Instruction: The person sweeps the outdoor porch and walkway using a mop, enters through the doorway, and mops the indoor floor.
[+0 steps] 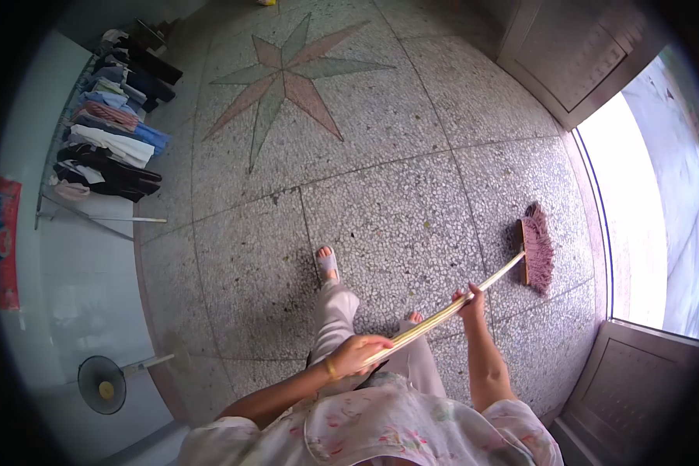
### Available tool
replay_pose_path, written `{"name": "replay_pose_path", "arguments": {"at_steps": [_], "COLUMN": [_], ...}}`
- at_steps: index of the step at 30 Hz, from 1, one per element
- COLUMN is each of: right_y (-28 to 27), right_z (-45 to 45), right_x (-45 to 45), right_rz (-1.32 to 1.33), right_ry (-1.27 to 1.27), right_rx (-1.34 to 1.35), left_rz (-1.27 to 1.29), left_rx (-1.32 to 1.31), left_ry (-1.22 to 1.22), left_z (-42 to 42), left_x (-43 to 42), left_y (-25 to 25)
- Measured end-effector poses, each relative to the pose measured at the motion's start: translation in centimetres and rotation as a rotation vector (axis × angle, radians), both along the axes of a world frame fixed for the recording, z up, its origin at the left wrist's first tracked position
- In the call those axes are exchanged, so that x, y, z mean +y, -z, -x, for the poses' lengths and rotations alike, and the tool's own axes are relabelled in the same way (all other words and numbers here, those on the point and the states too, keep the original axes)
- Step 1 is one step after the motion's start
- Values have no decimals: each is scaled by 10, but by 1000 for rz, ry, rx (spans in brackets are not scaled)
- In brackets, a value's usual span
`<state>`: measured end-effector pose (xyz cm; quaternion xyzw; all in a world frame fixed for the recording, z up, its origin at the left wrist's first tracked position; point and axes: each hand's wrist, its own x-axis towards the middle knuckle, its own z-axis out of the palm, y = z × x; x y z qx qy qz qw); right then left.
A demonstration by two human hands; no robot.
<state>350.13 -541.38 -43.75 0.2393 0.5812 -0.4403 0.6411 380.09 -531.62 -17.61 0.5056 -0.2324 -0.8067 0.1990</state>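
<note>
A mop [537, 252] with a shaggy pink head and a brown block rests on the speckled floor at the right, close to the doorway. Its long pale handle runs diagonally back towards my body. My left hand [353, 355], with a yellow band at the wrist, is closed round the upper end of the handle in front of my waist. Further down the handle, my right hand [471, 301] grips it with the arm stretched forward. Both my feet show below the hands, in light sandals and pale trousers.
Clothes [105, 147] hang on a rack along the left wall. A round fan [102, 384] stands at the lower left. Metal door panels [571, 58] flank the bright doorway [629, 202] at the right. A star pattern [283, 70] is set into the floor ahead.
</note>
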Motion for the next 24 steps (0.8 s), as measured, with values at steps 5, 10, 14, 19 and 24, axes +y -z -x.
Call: {"name": "replay_pose_path", "arguments": {"at_steps": [5, 10, 14, 19, 24], "right_y": [8, -2, 2, -49, -75], "right_z": [-166, -384, -553, -696, -755], "right_x": [-41, -71, -38, -25, -78], "right_rz": [17, -81, -97, -314, -222], "right_ry": [-59, -224, -528, -723, -908], "right_rx": [-26, -30, -4, -285, -285], "left_rz": [72, -80, -249, -260, -470], "left_rx": [-152, -456, -801, -1172, -1184], "left_ry": [63, -129, -362, -864, -992], "left_z": [-156, -331, -441, -494, -502], "left_x": [-46, -70, -26, 50, -2], "left_y": [-26, -88, -130, -159, -174]}}
